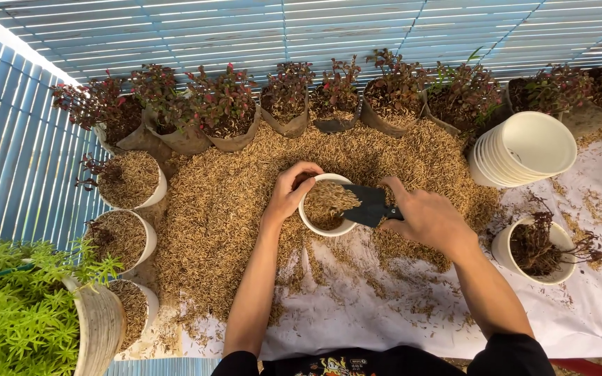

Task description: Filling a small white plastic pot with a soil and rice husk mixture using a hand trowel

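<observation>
At far left a feathery green plant point(15, 306) spills over a ribbed pot; beside it stand three white pots point(130, 179) filled level with dry, tan husks, thin dark twigs poking from the upper two; behind, along a slatted blue floor point(8, 146), runs a row of red-leaved seedlings point(221, 104) in soft, crumpled brown bags; a loose, grainy heap of husks point(210, 209) spreads over a wrinkled white sheet point(357, 313), which serves as worktop; the left hand point(288, 195) curls over the near rim of a round white pot point(318, 226) at the heap's front edge, thumb and fingers wrapped on it, a firm grip holding it tilted; the pot is partly full of husks; the right hand point(428, 219) is closed around the handle of a matte black scoop point(367, 205), whose blade rests over the pot's mouth and touches the rim; further right a tilted stack of smooth white pots point(524, 150) lies on its side; nearer, another white pot point(534, 247) holds a dark, bare-rooted plant, well apart from the hands; scattered husks fleck the sheet around it.
</observation>
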